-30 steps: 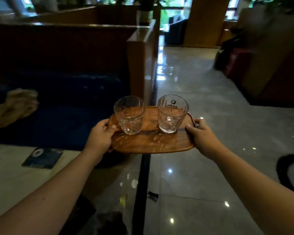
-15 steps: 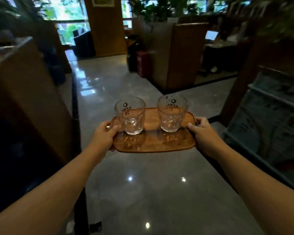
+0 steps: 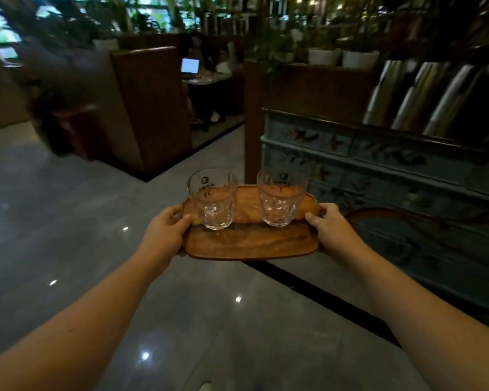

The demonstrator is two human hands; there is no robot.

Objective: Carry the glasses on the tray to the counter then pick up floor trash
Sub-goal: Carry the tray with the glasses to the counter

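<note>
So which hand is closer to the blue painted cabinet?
Right. The right hand grips the tray end beside the cabinet; the left hand holds the far end.

Two upright glasses (image 3: 212, 199) on a hand-held wooden tray (image 3: 251, 244)

An oval wooden tray (image 3: 249, 241) is held level between the left hand (image 3: 164, 232) and the right hand (image 3: 332, 230), each gripping one short end. Two clear, empty faceted glasses stand upright on it, apart: the left glass (image 3: 213, 200) just beside the left thumb, the right glass (image 3: 280, 198) close to the right fingers
</note>
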